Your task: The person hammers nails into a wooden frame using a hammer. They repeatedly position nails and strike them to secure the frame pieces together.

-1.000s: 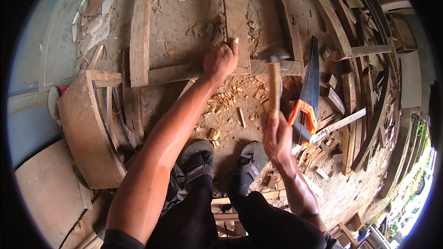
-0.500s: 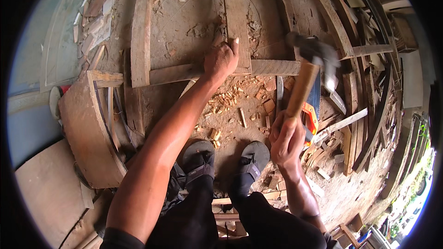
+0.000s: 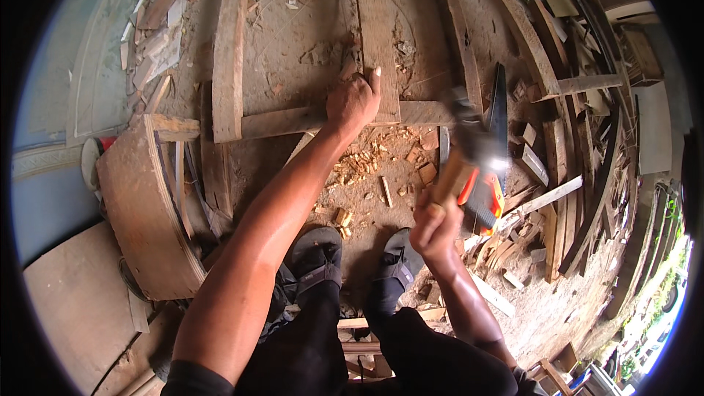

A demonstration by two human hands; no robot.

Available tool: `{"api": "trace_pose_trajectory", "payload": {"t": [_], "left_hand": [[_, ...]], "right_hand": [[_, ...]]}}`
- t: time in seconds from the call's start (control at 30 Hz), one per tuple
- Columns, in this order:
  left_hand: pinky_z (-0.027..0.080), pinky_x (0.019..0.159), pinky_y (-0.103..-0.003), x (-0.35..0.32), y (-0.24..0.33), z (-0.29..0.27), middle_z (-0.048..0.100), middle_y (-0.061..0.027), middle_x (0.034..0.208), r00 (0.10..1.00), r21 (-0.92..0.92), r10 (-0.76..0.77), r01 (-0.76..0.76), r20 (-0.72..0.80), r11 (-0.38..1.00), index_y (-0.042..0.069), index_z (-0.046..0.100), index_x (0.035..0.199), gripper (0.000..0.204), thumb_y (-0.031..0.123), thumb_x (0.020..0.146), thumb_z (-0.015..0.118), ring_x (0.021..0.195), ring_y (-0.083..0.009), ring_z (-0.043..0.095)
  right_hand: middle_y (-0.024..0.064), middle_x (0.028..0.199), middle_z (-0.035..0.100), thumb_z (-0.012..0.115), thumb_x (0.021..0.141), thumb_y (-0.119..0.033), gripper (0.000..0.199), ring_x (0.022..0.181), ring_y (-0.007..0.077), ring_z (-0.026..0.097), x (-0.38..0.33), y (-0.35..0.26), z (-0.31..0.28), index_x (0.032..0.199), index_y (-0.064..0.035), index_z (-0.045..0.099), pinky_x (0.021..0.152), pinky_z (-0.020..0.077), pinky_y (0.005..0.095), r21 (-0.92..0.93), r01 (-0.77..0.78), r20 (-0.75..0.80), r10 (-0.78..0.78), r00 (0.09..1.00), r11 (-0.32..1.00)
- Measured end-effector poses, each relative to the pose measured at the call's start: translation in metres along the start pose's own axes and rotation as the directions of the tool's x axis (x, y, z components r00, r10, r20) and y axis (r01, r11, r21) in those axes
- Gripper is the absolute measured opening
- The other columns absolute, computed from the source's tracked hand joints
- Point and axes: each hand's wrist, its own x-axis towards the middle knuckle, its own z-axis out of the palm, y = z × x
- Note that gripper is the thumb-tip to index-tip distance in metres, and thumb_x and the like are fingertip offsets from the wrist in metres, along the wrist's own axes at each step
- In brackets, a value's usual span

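Note:
With its thumb on top, my left hand grips the left edge of a wooden plank, close to the plank's near end. That end rests on a wooden crosspiece of a frame; the fingertips are mostly hidden. My right hand is wrapped round the wooden handle of a hammer. The hammer is raised, its metal head smeared by motion, to the right of the plank's end and apart from it. Behind it lies a handsaw with an orange and black handle, partly covered by the hammer.
Wood chips litter the floor between the frame and my sandalled feet. A curved plywood piece stands at left. Scrap timber is heaped along the right side, and more offcuts lie at the far left.
My right hand has drawn slightly left and the hammer has swung left and down, uncovering more of the saw blade. My left hand keeps its hold on the plank.

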Motion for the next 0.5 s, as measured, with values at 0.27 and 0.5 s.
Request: {"api": "trace_pose_trajectory", "payload": {"t": [0.27,0.5], "left_hand": [[0.057,0.054,-0.048,0.001,-0.016,0.005,0.069,-0.0213,0.066,0.990,0.010,0.037,-0.036,-0.139,0.999,0.003,0.071,0.071,0.075,0.052,0.108,0.028,0.060,-0.0378,0.071],[0.059,0.074,-0.050,0.000,0.006,-0.012,0.072,-0.0253,0.083,0.981,-0.096,-0.064,0.083,0.181,0.992,0.000,0.071,0.096,0.072,0.054,0.108,0.025,0.081,-0.0417,0.073]], "right_hand": [[-0.0056,0.062,0.043,0.036,0.109,-0.048,0.052,0.051,0.0061,0.040,0.009,-0.029,0.001,0.084,-0.0053,0.051,0.043,0.0279,0.0250,0.177,-0.298,-0.008,0.304,0.952,0.938],[0.0249,0.063,0.054,0.048,0.107,-0.026,0.034,0.054,0.0426,0.054,-0.011,0.037,0.009,0.092,0.0035,0.055,0.052,0.0418,0.0472,-0.366,-0.181,0.137,0.245,0.960,0.913]]}}
